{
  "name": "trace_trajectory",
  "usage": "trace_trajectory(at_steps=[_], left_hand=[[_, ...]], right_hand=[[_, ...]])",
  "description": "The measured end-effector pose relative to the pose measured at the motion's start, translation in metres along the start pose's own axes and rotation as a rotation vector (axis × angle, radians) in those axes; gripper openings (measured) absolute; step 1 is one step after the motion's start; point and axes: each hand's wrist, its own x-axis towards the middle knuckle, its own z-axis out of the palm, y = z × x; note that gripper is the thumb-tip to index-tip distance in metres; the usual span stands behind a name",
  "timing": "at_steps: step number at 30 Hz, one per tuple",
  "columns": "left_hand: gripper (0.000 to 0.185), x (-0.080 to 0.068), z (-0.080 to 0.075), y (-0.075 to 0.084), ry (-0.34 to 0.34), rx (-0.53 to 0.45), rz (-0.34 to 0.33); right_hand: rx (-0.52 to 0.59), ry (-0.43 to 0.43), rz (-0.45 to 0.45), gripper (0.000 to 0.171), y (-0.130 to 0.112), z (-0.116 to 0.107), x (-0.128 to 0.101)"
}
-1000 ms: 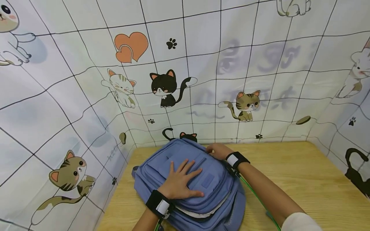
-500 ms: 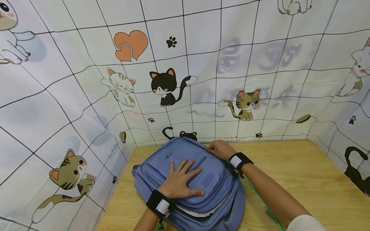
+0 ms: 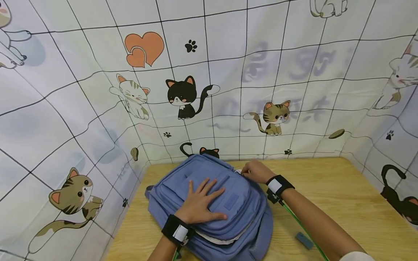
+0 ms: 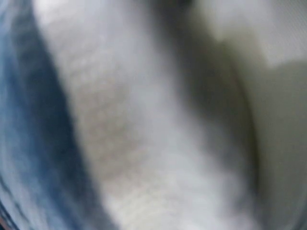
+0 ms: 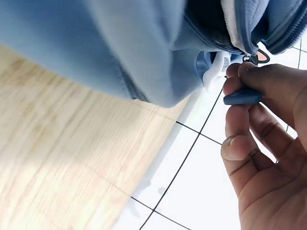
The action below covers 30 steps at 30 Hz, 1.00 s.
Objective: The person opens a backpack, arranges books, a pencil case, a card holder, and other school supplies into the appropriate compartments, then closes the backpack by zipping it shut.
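Pinching the zip pull (image 5: 242, 97), the right hand (image 3: 258, 172) sits farther right than a second ago, the backpack (image 3: 232, 201) on the worktop (image 3: 316, 181) likely more unzipped, the left hand (image 3: 197, 206) spread flat on it.

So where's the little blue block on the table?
In the head view, the block lies on the table, low and right of centre, between the bag and the right arm.
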Motion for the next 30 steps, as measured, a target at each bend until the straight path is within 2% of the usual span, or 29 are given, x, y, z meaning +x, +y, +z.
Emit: trace_trajectory(at_steps=[17, 30], left_hand=[[0.088, -0.001, -0.001, 0.003, 0.01, -0.008, 0.0], [0.091, 0.0, -0.001, 0.003, 0.007, -0.009, -0.017]], right_hand=[[0.018, -0.017, 0.036, 0.013, -0.003, -0.008, -0.036], [0.048, -0.033, 0.036, 0.011, -0.011, -0.021, -0.08]])
